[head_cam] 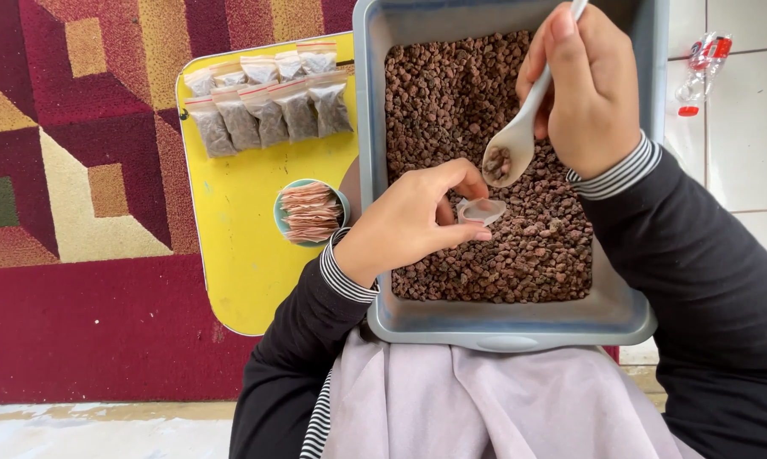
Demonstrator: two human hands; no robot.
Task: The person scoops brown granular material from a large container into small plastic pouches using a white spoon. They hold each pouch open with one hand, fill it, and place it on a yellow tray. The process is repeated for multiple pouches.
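A grey plastic tub (502, 327) rests on my lap, filled with small reddish-brown pebbles (451, 102). My left hand (413, 221) pinches a small clear plastic bag (482, 210) with its mouth held apart, just above the pebbles. My right hand (591, 89) grips a pale plastic spoon (512, 146) whose bowl carries a few pebbles and hovers right above the bag's mouth.
A yellow tray (239, 255) lies to the left on a patterned red carpet (77, 170). It holds several filled small bags (268, 106) in rows and a teal bowl (280, 212) of pinkish empty bags. An empty plastic bottle (700, 72) lies on white tiles at right.
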